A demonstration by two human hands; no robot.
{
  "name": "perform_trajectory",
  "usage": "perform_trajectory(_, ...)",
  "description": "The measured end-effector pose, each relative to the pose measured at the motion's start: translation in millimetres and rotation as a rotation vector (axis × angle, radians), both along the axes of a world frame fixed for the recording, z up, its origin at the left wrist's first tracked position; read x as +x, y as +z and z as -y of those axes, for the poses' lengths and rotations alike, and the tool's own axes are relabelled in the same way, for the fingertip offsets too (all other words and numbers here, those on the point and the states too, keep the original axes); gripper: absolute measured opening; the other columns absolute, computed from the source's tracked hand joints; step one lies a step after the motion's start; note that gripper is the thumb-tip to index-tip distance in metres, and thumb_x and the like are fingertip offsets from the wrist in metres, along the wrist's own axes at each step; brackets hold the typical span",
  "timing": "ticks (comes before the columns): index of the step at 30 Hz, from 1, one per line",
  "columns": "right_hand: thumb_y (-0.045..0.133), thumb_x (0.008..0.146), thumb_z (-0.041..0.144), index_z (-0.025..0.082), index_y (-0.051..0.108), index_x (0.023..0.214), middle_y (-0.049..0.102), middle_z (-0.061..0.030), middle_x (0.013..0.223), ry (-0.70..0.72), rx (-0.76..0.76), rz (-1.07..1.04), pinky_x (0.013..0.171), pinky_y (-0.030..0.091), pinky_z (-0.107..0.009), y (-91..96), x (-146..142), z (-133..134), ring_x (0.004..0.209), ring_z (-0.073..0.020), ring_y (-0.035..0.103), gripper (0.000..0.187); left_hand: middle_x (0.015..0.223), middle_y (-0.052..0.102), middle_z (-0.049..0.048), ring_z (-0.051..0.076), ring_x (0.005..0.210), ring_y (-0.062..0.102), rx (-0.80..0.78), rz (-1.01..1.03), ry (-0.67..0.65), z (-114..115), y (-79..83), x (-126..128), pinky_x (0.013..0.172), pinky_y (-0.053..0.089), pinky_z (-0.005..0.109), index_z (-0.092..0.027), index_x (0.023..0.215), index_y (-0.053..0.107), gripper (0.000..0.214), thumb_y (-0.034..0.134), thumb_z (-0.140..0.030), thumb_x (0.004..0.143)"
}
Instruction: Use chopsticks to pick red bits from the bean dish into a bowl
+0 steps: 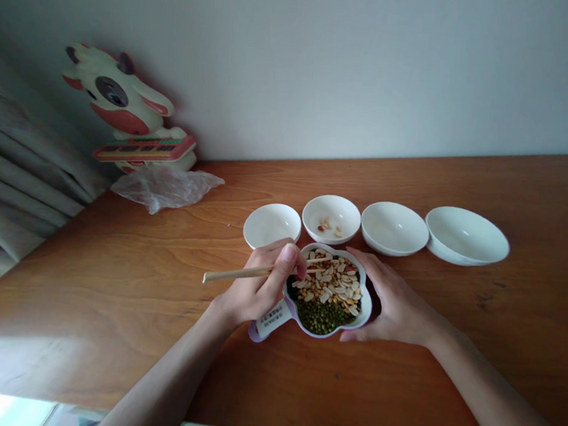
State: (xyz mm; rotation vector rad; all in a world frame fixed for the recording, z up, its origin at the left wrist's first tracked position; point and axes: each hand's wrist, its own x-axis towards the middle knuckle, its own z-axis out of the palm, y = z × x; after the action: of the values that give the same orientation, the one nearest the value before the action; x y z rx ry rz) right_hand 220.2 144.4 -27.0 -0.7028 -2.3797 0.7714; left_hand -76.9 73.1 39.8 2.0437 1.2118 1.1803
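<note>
Head view: wooden chopsticks [238,275] at work over a lavender-rimmed bowl [368,308] on the worktop [157,281].
The person's left hand [260,281] grips the chopsticks, tips among the peanuts [340,287]; the right hand [398,308] loosely grasps the bowl's right side, thumb near, fingers far. Green beans [323,317] fill its near part, and a labelled handle [274,318] points left and near. Just beyond, four white bowls [395,232] form a row; the second from left contains a few peanuts.
</note>
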Motion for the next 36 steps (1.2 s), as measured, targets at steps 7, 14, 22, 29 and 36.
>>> perform_trajectory(7, 0.104, 0.062, 0.075, 0.037, 0.026, 0.178, 0.053, -0.0189, 0.174, 0.008, 0.019, -0.002, 0.125, 0.052, -0.072, 0.9, 0, -1, 0.154, -0.0522, 0.058, 0.144, 0.085, 0.068, 0.0047, 0.019, 0.081, 0.065, 0.032, -0.069, 0.007, 1, -3.7, 6, 0.080, 0.052, 0.033, -0.020, 0.088, 0.068, 0.063, 0.028, -0.052, 0.125)
perform_trajectory(14, 0.103, 0.061, 0.078, 0.035, 0.030, 0.176, 0.053, -0.0189, 0.174, -0.002, 0.005, 0.001, 0.127, 0.049, -0.072, -0.4, 0, -1, 0.154, -0.0518, 0.057, 0.143, 0.084, 0.068, 0.0057, 0.019, 0.079, 0.065, 0.085, -0.146, -0.009, -1, -4.2, 4, 0.076, 0.051, 0.033, -0.019, 0.087, 0.068, 0.067, 0.025, -0.053, 0.125)
perform_trajectory(22, 0.105, 0.060, 0.075, 0.035, 0.030, 0.178, 0.054, -0.0192, 0.173, -0.004, 0.010, -0.017, 0.127, 0.049, -0.072, -0.6, 0, -1, 0.153, -0.0528, 0.058, 0.145, 0.082, 0.068, 0.0065, 0.020, 0.074, 0.064, 0.117, -0.208, 0.008, -2, -7.9, 5, 0.070, 0.052, 0.034, -0.020, 0.086, 0.067, 0.065, 0.026, -0.052, 0.125)
perform_trajectory(29, 0.104, 0.060, 0.078, 0.035, 0.028, 0.177, 0.054, -0.0200, 0.173, -0.007, 0.022, -0.007, 0.125, 0.051, -0.072, -2.2, 0, -1, 0.153, -0.0532, 0.058, 0.146, 0.084, 0.070, 0.0075, 0.021, 0.079, 0.067, 0.133, -0.221, -0.025, -5, -11.5, 2, 0.076, 0.055, 0.034, -0.020, 0.086, 0.067, 0.064, 0.025, -0.050, 0.125)
perform_trajectory(36, 0.104, 0.063, 0.074, 0.037, 0.029, 0.177, 0.054, -0.0177, 0.173, 0.009, 0.018, -0.011, 0.125, 0.052, -0.072, 1.5, -1, -1, 0.152, -0.0522, 0.059, 0.142, 0.082, 0.070, 0.0066, 0.019, 0.075, 0.067, 0.159, -0.183, -0.027, -7, -13.7, 1, 0.073, 0.054, 0.032, -0.019, 0.086, 0.069, 0.065, 0.027, -0.051, 0.125)
